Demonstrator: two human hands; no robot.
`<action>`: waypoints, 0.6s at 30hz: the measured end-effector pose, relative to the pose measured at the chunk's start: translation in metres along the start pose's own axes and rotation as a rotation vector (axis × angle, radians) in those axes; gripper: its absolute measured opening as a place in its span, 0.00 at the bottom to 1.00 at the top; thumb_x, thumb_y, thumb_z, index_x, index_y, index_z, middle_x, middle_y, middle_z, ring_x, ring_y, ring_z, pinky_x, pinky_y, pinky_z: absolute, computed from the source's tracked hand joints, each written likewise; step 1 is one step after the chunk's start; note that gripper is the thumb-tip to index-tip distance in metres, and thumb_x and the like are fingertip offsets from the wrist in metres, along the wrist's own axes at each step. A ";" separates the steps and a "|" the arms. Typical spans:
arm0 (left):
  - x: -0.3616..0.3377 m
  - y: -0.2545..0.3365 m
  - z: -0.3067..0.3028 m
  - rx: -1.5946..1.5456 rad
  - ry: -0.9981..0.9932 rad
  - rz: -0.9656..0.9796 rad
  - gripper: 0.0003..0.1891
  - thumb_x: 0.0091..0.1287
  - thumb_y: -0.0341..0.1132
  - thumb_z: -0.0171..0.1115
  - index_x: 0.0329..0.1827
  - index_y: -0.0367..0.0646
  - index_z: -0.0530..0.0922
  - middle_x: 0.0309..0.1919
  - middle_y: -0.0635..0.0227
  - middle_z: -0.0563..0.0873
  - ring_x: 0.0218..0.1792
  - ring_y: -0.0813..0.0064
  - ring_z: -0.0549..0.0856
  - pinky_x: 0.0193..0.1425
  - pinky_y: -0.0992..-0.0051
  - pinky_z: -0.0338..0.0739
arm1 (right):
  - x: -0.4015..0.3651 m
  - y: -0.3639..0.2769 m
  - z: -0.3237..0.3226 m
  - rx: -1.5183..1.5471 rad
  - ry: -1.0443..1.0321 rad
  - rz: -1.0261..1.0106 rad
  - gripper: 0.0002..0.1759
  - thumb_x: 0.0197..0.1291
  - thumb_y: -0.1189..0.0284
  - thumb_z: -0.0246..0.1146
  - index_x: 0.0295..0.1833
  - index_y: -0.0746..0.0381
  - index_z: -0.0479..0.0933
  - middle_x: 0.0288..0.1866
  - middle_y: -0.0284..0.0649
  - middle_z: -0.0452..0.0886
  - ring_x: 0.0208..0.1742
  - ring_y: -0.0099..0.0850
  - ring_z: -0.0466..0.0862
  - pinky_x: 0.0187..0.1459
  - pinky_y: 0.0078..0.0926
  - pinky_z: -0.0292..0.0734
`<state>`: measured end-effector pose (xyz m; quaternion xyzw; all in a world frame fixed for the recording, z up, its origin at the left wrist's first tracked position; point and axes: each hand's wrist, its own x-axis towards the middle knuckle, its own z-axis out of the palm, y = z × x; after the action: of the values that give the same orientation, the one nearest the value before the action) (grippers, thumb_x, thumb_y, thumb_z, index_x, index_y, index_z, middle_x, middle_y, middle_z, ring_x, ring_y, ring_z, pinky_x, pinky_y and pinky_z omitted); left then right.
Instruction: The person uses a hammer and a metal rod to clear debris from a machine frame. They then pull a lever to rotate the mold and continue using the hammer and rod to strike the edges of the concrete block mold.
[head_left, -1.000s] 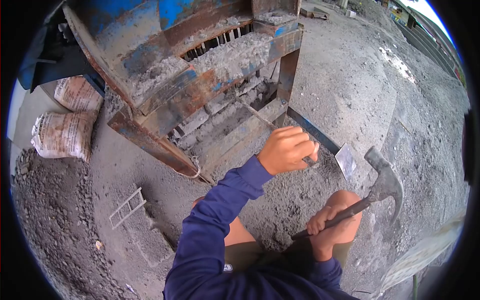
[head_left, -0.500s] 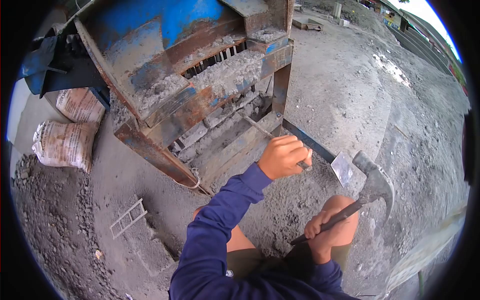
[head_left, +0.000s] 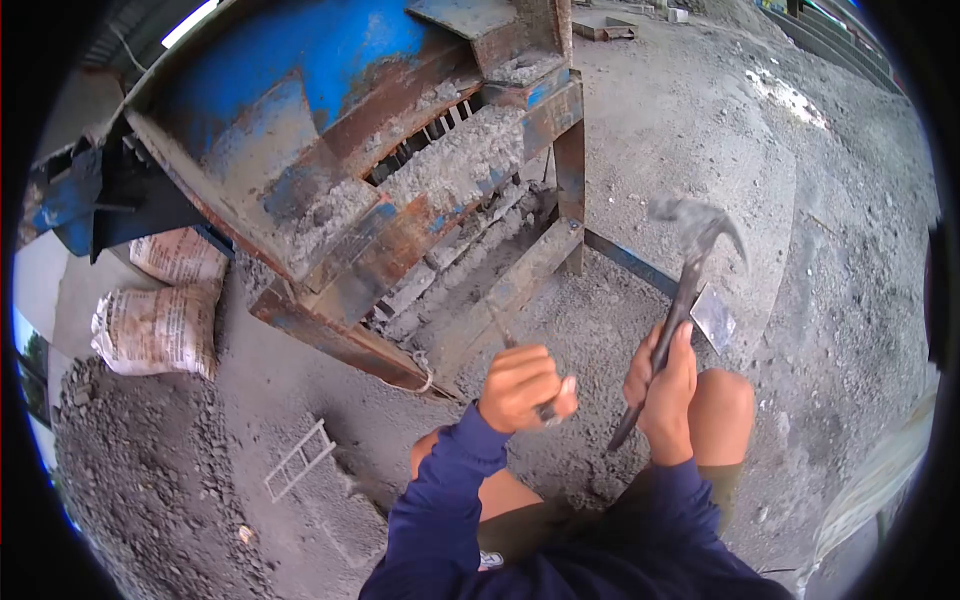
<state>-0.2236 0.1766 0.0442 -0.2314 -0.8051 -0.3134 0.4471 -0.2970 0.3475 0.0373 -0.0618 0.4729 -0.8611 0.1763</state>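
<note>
Hammer (head_left: 686, 288) and slim rod (head_left: 546, 412) gripped over dusty ground (head_left: 850, 310).
The hammer is held near the right knee (head_left: 725, 405), its grey claw head blurred, its dark handle clasped in the right hand (head_left: 664, 392); the thin, dull rod is clenched in the left hand (head_left: 522, 388), its far end blurred. Beyond, a rusted blue machine (head_left: 345, 60) is crusted with grit; printed sacks (head_left: 158, 332) are seen beside it.

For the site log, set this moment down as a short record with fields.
Left grip: closed around a thin grey metal rod, partly hidden
Right grip: closed around a dark-handled metal claw hammer, head blurred
Ahead: rusty, blue-painted steel machine with crumbly grey debris on it
Far left: two printed whitish sacks
Dusty grey ground: pale ladder-shaped frame lying near left
</note>
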 end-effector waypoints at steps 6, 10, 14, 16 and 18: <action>-0.040 0.053 -0.066 -0.139 0.170 -0.195 0.19 0.54 0.23 0.63 0.13 0.39 0.61 0.11 0.69 0.67 0.12 0.71 0.64 0.17 0.72 0.57 | 0.092 0.010 0.048 0.390 0.234 -0.513 0.28 0.71 0.40 0.40 0.36 0.54 0.62 0.16 0.30 0.63 0.10 0.20 0.60 0.11 0.20 0.58; -0.042 0.074 -0.075 -0.022 0.332 -0.244 0.19 0.58 0.28 0.63 0.13 0.38 0.62 0.10 0.70 0.68 0.11 0.73 0.65 0.18 0.73 0.60 | 0.144 0.178 0.099 -0.025 0.367 -0.462 0.28 0.70 0.39 0.41 0.34 0.53 0.64 0.16 0.28 0.63 0.10 0.22 0.62 0.13 0.27 0.63; -0.046 0.068 -0.072 -0.047 0.394 -0.225 0.19 0.57 0.28 0.63 0.13 0.38 0.64 0.10 0.69 0.68 0.12 0.72 0.65 0.19 0.73 0.61 | 0.105 0.139 0.093 0.138 -0.388 0.674 0.26 0.73 0.45 0.45 0.33 0.56 0.66 0.16 0.29 0.65 0.15 0.26 0.68 0.19 0.26 0.65; -0.047 0.071 -0.070 -0.038 0.372 -0.264 0.19 0.56 0.27 0.64 0.13 0.37 0.63 0.10 0.68 0.68 0.12 0.73 0.65 0.19 0.73 0.61 | 0.091 0.139 0.089 -0.697 -0.165 -0.337 0.26 0.74 0.47 0.45 0.30 0.57 0.66 0.17 0.29 0.65 0.15 0.25 0.68 0.19 0.26 0.64; -0.046 0.069 -0.068 -0.052 0.316 -0.251 0.18 0.56 0.27 0.64 0.13 0.37 0.63 0.11 0.68 0.67 0.13 0.72 0.65 0.19 0.73 0.61 | 0.076 0.124 0.071 -0.544 -0.065 -0.268 0.28 0.75 0.50 0.45 0.27 0.60 0.67 0.18 0.32 0.68 0.17 0.25 0.69 0.20 0.29 0.64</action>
<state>-0.1164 0.1725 0.0520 -0.0884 -0.7392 -0.4197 0.5192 -0.3182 0.2026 -0.0327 -0.1963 0.6677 -0.7161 0.0533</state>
